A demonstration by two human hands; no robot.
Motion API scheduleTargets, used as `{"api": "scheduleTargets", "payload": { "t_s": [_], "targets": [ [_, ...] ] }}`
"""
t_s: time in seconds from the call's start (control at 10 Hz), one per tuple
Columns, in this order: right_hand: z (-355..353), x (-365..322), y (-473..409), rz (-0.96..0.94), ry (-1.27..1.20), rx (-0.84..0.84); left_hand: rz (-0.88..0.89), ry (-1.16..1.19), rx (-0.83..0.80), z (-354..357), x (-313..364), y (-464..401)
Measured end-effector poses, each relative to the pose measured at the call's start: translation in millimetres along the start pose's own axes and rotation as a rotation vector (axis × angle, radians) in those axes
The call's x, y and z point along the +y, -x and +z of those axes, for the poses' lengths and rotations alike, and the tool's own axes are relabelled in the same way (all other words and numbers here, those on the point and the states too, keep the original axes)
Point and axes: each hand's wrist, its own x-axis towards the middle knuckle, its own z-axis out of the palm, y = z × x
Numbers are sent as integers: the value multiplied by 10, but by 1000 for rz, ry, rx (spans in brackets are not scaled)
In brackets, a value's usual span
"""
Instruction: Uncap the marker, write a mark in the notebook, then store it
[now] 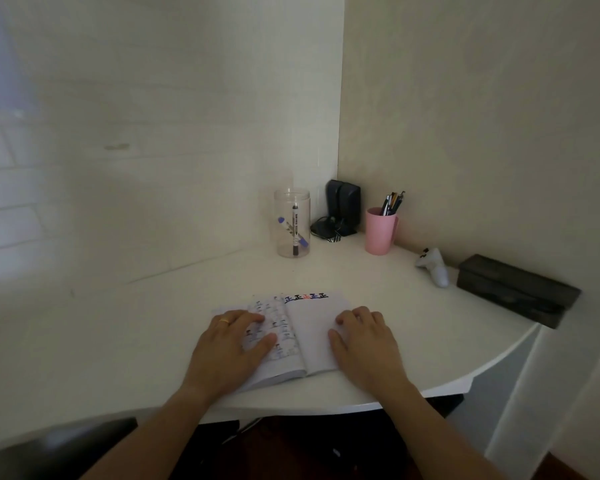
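An open notebook point(312, 327) lies on the white desk point(153, 323) in front of me, with a row of black, blue and red marks along the top of its right page. My left hand point(231, 348) rests flat on the left page, a gold ring on one finger. My right hand point(364, 344) lies flat on the right page. Both hands hold nothing. Farther back stands a clear plastic jar point(292, 223) containing a black-capped marker point(295, 230) upright and a blue-capped marker point(292, 232) leaning across it.
A pink cup point(380, 233) holding several pens stands at the back right. Black speakers point(343, 206) with cables sit in the corner. A white game controller point(433, 266) and a dark wooden box point(516, 289) lie along the right wall. The desk's curved edge runs just behind my wrists.
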Motion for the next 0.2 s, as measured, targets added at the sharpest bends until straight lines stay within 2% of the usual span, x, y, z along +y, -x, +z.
{"api": "scheduleTargets", "payload": {
  "t_s": [0.1, 0.2],
  "targets": [
    [-19, 31, -51, 45, -92, 17, 0, 11, 9, -6, -9, 3],
    [-182, -53, -129, 206, -463, 218, -19, 31, 16, -10, -4, -3]
  ]
}}
